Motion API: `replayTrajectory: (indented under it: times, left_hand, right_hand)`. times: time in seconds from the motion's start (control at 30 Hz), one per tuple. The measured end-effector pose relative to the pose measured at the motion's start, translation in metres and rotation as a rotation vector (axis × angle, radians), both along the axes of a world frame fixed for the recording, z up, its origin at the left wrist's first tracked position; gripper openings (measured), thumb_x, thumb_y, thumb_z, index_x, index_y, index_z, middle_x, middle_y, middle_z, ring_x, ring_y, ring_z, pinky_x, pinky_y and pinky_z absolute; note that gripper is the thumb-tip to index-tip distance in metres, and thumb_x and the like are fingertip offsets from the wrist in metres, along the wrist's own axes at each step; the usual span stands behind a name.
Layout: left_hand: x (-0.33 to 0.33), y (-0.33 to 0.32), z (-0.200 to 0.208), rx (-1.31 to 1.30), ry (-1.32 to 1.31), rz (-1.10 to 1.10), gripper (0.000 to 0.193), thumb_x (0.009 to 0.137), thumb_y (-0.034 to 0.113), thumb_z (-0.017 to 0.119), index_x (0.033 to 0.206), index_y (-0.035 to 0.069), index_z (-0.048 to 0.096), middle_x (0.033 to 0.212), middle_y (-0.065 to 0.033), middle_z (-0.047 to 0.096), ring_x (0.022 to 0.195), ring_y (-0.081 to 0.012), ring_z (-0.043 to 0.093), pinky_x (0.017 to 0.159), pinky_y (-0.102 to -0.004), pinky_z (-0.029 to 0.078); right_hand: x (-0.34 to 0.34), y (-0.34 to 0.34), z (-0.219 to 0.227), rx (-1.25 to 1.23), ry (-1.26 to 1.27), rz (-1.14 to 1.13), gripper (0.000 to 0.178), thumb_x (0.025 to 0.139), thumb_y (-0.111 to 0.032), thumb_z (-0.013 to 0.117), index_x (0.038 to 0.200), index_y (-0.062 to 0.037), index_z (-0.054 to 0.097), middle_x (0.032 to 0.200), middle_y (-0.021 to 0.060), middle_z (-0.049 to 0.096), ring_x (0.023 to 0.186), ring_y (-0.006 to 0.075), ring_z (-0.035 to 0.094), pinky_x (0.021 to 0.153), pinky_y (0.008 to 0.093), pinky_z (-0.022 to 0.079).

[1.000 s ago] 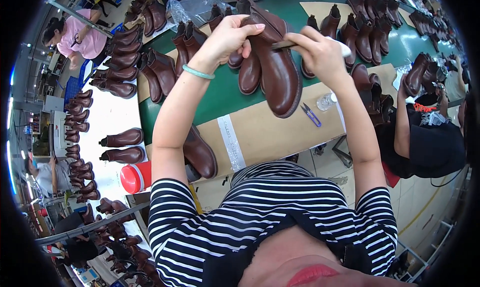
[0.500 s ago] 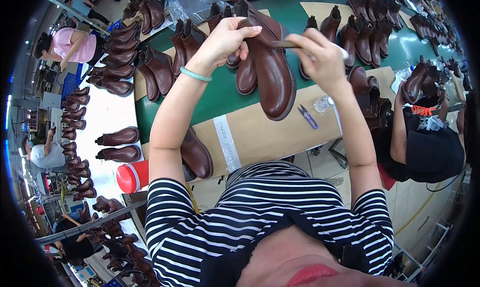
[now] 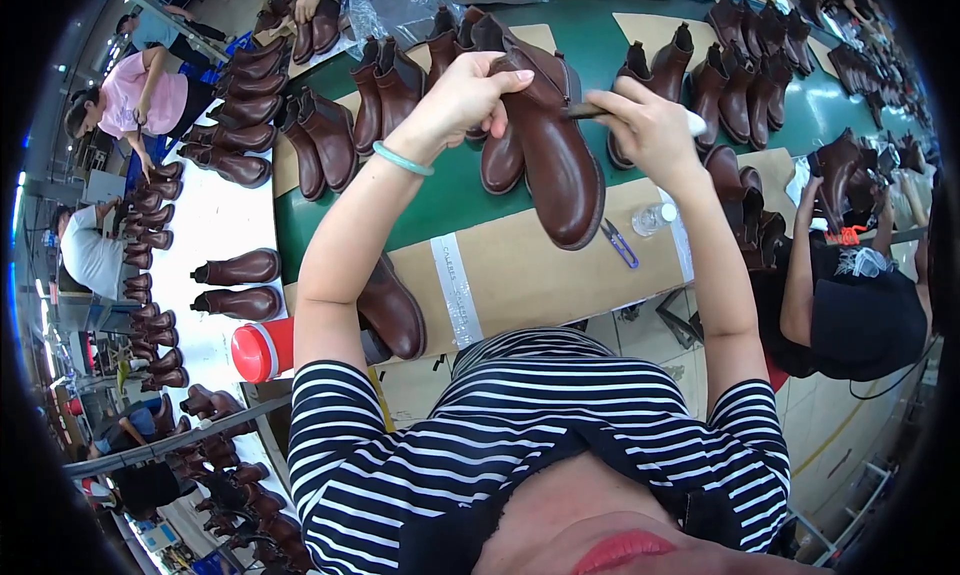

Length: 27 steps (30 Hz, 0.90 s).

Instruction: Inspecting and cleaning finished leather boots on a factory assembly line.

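My left hand (image 3: 472, 100), with a pale green bangle on its wrist, grips a brown leather ankle boot (image 3: 562, 180) by its upper part. The boot hangs toe toward me above the work table. My right hand (image 3: 648, 130) is closed around a slim brush (image 3: 590, 110) with a dark tip and a white rear end. Its tip touches, or nearly touches, the boot's side near the ankle seam. Behind the held boot, another brown boot (image 3: 502, 163) stands on the table, partly hidden. One more boot (image 3: 392, 310) lies beside my left forearm.
Purple-handled thread snips (image 3: 622, 247) and a small clear bottle (image 3: 652, 219) lie on the cardboard sheet (image 3: 540, 265). A red container (image 3: 262, 350) stands at the left. Pairs of boots (image 3: 735, 100) line the green table (image 3: 440, 225). At the right a co-worker (image 3: 850, 295) handles another boot.
The held boot has shifted slightly right and toward me, and both hands have moved with it. The brush stays by the boot's side. The co-worker in pink has moved an arm toward the boots.
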<state>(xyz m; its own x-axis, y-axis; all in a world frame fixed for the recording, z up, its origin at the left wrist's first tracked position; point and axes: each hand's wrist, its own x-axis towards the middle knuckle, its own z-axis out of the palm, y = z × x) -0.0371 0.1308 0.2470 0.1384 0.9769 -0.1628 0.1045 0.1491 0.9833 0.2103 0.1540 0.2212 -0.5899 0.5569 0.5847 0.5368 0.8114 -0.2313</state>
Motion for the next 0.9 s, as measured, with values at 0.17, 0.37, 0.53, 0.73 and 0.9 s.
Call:
replayTrajectory:
  times: [0.17,0.37,0.53,0.73,0.9]
  left_hand:
    - [0.0,-0.001,0.008,-0.01,0.053,-0.015,0.018,0.092,0.02,0.06,0.094,0.003,0.063,0.076,-0.005,0.067,0.04,-0.008,0.053,0.034,-0.0208,0.033]
    - [0.0,-0.003,-0.008,0.026,0.038,0.05,0.019,0.092,0.019,0.06,0.098,0.001,0.064,0.069,-0.0046,0.065,0.038,-0.009,0.052,0.034,-0.0216,0.032]
    - [-0.001,0.002,-0.005,0.008,0.066,0.052,0.018,0.092,0.019,0.06,0.097,0.001,0.063,0.067,-0.0039,0.063,0.036,-0.0098,0.05,0.033,-0.0224,0.03]
    - [-0.002,-0.003,-0.016,-0.025,0.101,0.075,0.018,0.092,0.019,0.06,0.097,0.002,0.063,0.057,-0.0049,0.059,0.034,-0.0096,0.048,0.032,-0.023,0.027]
    - [-0.01,0.005,-0.015,-0.03,0.16,0.011,0.019,0.093,0.023,0.059,0.093,0.005,0.064,0.05,-0.0052,0.055,0.035,-0.0096,0.049,0.033,-0.0232,0.027]
  right_hand:
    - [-0.024,-0.019,0.012,-0.016,0.146,0.051,0.025,0.079,-0.013,0.065,0.104,-0.0184,0.066,0.079,0.0051,0.055,0.065,0.0261,0.06,0.055,0.0353,0.048]
    - [-0.005,-0.018,0.007,-0.084,-0.132,0.0,0.025,0.078,-0.009,0.068,0.102,-0.0116,0.066,0.079,0.007,0.054,0.065,0.0266,0.06,0.056,0.0351,0.047]
    - [-0.03,-0.017,0.0,-0.066,0.022,0.042,0.026,0.078,-0.011,0.067,0.104,-0.0143,0.066,0.08,0.0065,0.056,0.066,0.0272,0.061,0.056,0.0372,0.048]
    - [-0.013,-0.022,0.008,-0.137,-0.079,0.045,0.025,0.078,-0.01,0.067,0.102,-0.0124,0.067,0.078,0.0073,0.054,0.066,0.0278,0.059,0.056,0.0356,0.047]
    - [-0.033,-0.014,-0.011,-0.023,0.01,0.049,0.024,0.078,-0.012,0.066,0.101,-0.0165,0.067,0.08,0.0051,0.056,0.065,0.0261,0.061,0.056,0.0366,0.049]
